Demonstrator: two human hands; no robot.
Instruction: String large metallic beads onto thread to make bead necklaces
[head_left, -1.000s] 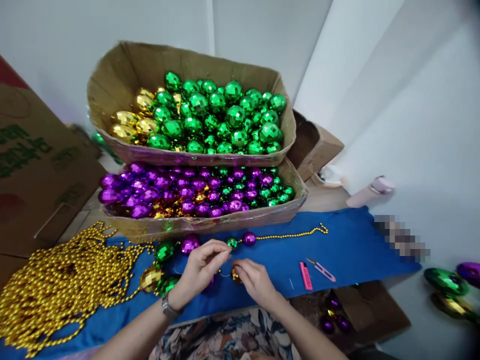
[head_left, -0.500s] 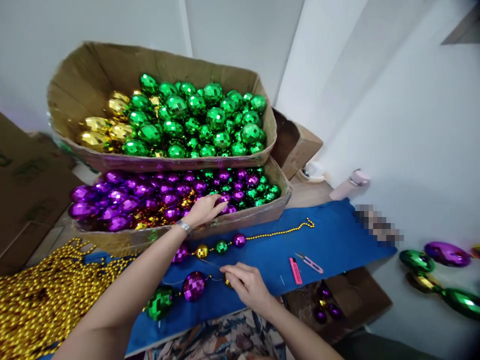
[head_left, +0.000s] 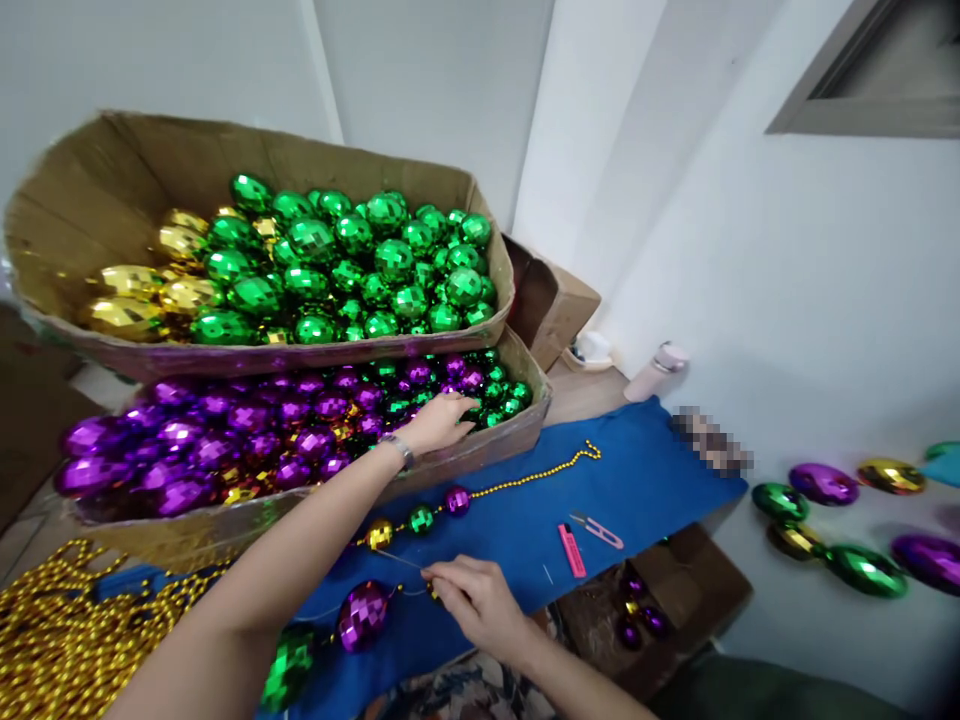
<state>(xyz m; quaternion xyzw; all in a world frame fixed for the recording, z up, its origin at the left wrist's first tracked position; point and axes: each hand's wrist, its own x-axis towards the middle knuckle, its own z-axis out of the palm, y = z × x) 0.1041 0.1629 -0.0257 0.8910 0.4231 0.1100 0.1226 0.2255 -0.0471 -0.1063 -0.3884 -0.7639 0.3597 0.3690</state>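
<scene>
While the left hand [head_left: 442,424] bends downward over shiny balls [head_left: 493,416] (its fingers' hold I cannot tell), the right hand [head_left: 480,605] pinches a thin string [head_left: 405,560].

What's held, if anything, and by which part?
Right hand: thin thread, pinched at its visible end; gold bauble beneath, unclear. Left hand, at the lower cardboard box: cannot tell.

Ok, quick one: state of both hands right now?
Left hand: at the lower box, fingers over the balls; can't tell whether it grips one.
Right hand: closed, pinching the string.
</scene>
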